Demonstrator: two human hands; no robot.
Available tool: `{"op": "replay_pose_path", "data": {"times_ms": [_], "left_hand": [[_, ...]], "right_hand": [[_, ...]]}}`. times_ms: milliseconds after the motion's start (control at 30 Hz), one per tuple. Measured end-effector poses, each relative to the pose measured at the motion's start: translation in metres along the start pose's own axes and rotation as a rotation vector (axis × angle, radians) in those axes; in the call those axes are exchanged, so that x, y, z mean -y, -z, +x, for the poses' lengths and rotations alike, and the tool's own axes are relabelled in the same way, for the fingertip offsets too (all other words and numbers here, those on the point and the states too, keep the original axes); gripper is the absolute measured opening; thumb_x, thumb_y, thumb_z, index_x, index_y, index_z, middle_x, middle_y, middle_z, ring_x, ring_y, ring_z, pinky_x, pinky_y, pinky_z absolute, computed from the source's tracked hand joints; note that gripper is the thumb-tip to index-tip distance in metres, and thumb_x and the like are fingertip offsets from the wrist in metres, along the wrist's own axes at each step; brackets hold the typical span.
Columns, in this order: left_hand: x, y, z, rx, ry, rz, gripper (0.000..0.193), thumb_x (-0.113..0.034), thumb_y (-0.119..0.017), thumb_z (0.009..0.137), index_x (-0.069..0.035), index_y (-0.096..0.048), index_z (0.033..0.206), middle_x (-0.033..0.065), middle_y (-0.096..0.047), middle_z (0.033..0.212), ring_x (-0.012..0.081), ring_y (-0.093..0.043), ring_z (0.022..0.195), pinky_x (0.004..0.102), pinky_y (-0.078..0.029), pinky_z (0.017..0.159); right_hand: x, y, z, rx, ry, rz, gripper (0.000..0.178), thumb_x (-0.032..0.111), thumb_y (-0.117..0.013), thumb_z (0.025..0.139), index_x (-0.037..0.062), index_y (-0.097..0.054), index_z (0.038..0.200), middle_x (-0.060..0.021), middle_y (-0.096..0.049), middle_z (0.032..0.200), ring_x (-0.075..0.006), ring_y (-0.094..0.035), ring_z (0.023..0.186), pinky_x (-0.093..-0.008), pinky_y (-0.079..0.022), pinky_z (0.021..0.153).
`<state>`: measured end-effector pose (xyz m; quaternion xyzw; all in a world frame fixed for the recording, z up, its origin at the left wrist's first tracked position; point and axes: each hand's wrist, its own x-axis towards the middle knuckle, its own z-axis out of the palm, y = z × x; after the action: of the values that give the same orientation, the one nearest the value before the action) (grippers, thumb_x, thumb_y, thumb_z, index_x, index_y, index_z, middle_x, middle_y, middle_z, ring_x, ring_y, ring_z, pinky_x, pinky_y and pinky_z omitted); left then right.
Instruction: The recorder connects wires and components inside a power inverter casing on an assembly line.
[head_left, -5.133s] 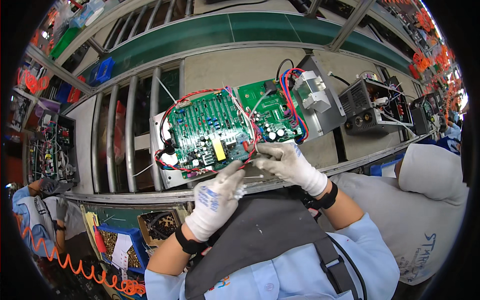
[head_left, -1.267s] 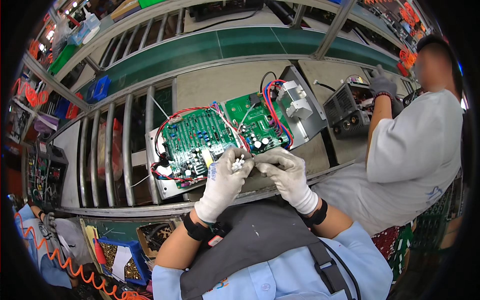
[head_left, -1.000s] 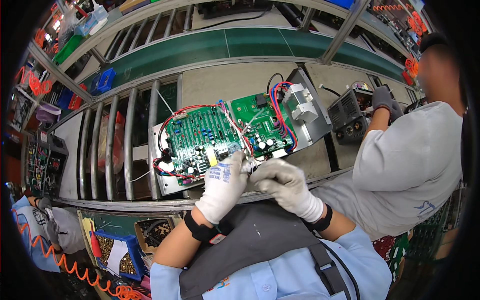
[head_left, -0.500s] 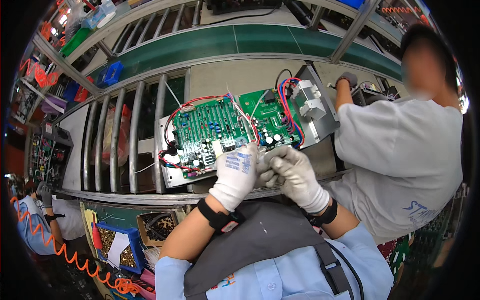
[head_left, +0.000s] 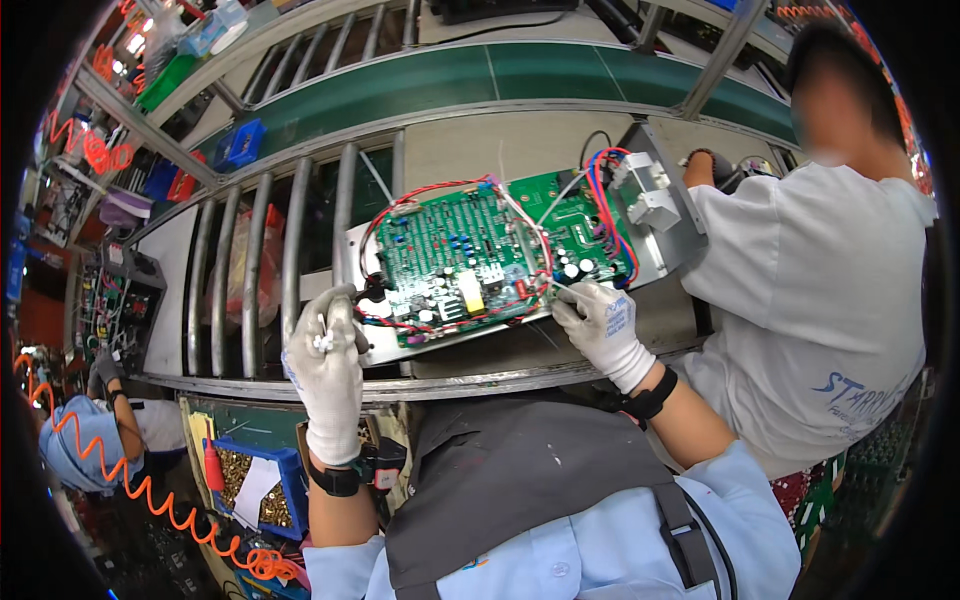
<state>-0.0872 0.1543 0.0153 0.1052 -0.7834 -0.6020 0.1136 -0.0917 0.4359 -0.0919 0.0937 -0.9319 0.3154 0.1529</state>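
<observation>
A green circuit board (head_left: 430, 245) full of small parts lies on a metal plate (head_left: 385, 345), with a second green board (head_left: 590, 240) on its right. Red and white wires (head_left: 530, 222) run between the two. My right hand (head_left: 605, 335), in a white glove, is at the near edge by the wires, thumb and finger pinched on the end of a thin white strip (head_left: 560, 287). My left hand (head_left: 325, 375), also gloved, is at the plate's left corner. Its fingers are curled round a small white piece (head_left: 323, 338), whose kind I cannot make out.
Metal rollers (head_left: 255, 245) run to the left of the plate, behind a metal rail (head_left: 480, 382). A blue bin (head_left: 290, 480) of brass-coloured parts and an orange coiled hose (head_left: 150, 480) are at lower left. A co-worker (head_left: 810, 290) stands close on the right.
My hands were together at the board's near edge and are now apart. The left has moved left to the plate's corner; the right stays by the wires. The whole view has shifted slightly.
</observation>
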Motion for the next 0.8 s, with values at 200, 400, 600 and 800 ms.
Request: {"op": "replay_pose_path", "data": {"times_ms": [200, 400, 600, 800], "left_hand": [[0.025, 0.015, -0.012, -0.022, -0.018, 0.022, 0.026, -0.019, -0.054, 0.098, 0.003, -0.064, 0.106, -0.0026, -0.053, 0.065, 0.0021, -0.044, 0.054, 0.0178, -0.032, 0.048], [0.054, 0.041, -0.009, -0.116, 0.022, 0.05, 0.028, -0.023, -0.054, 0.098, 0.002, -0.064, 0.105, -0.0035, -0.05, 0.063, 0.0024, -0.042, 0.054, 0.019, -0.033, 0.051], [0.056, 0.031, -0.037, 0.332, -0.22, 0.47, 0.022, -0.012, -0.059, 0.09, -0.002, -0.065, 0.11, 0.0093, -0.069, 0.086, 0.0112, -0.065, 0.074, 0.0235, -0.05, 0.063], [0.065, -0.008, -0.045, 0.443, -0.433, 0.621, 0.042, -0.014, -0.064, 0.086, -0.009, -0.055, 0.127, 0.0109, -0.069, 0.086, 0.0277, -0.067, 0.075, 0.0357, -0.053, 0.063]], "right_hand": [[0.005, 0.025, 0.005, 0.278, -0.211, 0.227, 0.023, 0.026, -0.075, 0.078, 0.0063, -0.07, 0.088, -0.0126, -0.067, 0.079, -0.0262, -0.066, 0.072, -0.0317, -0.051, 0.064], [0.007, 0.03, 0.007, 0.194, -0.147, 0.411, 0.024, 0.021, -0.072, 0.083, 0.0026, -0.069, 0.098, -0.0103, -0.068, 0.085, -0.0155, -0.063, 0.071, -0.0276, -0.05, 0.066], [-0.017, 0.078, -0.021, -0.065, -0.347, 0.552, 0.02, 0.014, -0.066, 0.086, -0.0021, -0.067, 0.098, -0.0057, -0.066, 0.083, -0.0111, -0.06, 0.075, -0.026, -0.049, 0.067], [0.043, 0.028, 0.006, 0.387, 0.204, 0.404, 0.037, 0.015, -0.072, 0.079, 0.0054, -0.064, 0.114, -0.012, -0.068, 0.089, -0.0238, -0.067, 0.076, -0.0323, -0.053, 0.068]]}}
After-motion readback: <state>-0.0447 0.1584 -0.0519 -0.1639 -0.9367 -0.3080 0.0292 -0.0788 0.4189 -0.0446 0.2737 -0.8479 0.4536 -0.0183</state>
